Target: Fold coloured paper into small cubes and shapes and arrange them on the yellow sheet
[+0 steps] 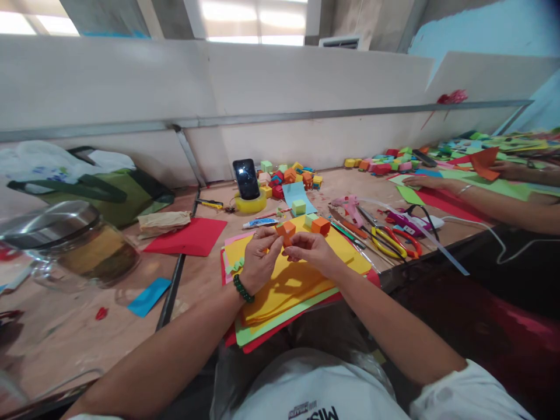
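Orange paper piece (286, 230), small and boxy in shape, is held up in front of the person, above a stack of yellow sheets (280, 294) on the bench (196, 280). The left hand (259, 259) pinches it from one side with thumb and fingers, and the right hand (314, 251) has its fingertips closed on the other side, so the two hands meet at the piece, though the exact contact is small and partly hidden by the fingers. The step in hand looks like shaping or closing the folds of this paper box; the next move would seem to call for a light, steady hold from the left while the right presses an edge square without crushing it. Just beyond the fingers, an orange cube (321, 226) sits beside a pale green cube (311, 220), and another green cube (298, 206) rests on a light blue sheet (310, 197). To the right lie a pink glue gun (350, 211) and yellow-handled pliers (385, 242). Farther back, a phone (247, 179) stands upright at a roll of yellow tape (251, 203), near a heap of coloured cubes (291, 175). At far right, a co-worker's hand (420, 181) rests among coloured sheets.
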Tool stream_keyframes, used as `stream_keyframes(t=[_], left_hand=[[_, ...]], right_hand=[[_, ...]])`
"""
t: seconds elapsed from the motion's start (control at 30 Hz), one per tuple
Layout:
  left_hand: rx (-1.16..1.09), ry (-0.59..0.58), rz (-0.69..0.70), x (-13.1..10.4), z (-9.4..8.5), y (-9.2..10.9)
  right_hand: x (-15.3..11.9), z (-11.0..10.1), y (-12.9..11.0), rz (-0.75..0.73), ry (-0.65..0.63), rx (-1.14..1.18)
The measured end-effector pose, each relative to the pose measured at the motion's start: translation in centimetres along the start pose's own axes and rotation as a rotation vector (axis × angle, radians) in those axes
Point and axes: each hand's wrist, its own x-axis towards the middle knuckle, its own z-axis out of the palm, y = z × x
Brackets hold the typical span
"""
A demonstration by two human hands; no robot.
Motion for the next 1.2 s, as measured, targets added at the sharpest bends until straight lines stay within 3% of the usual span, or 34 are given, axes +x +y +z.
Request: stream_keyframes(t=[0.27,0.47,0.6,0.83,1.1,1.2], left_hand=[[-0.070,-0.015,-0.029,-0.1,0.1,-0.2],[-0.236,-0.012,-0.301,0.2,-0.2,-0.9],[-0.266,0.018,-0.335,0.4,-0.3,-1.2],[-0.251,0.051,-0.334,0.6,-0.6,-0.4],[-0.376,0.041,-0.473,0.6,-0.4,-0.2],[-0.486,0.108,-0.565,1.0,-0.4,-0.4]], right_hand=[[0.0,-0.1,0.0,-0.040,0.020,-0.064],[-0.2,-0.1,0.7,-0.155,0.095,-0.333],[-0.5,0.3,0.7,-0.247,0.163,-0.486],[-0.4,0.0,0.0,-0.156,0.035,-0.336],[-0.6,0.0,0.3,-0.236,0.128,-0.412],[-0.7,0.3,0.2,-0.287,0.133,-0.417]])
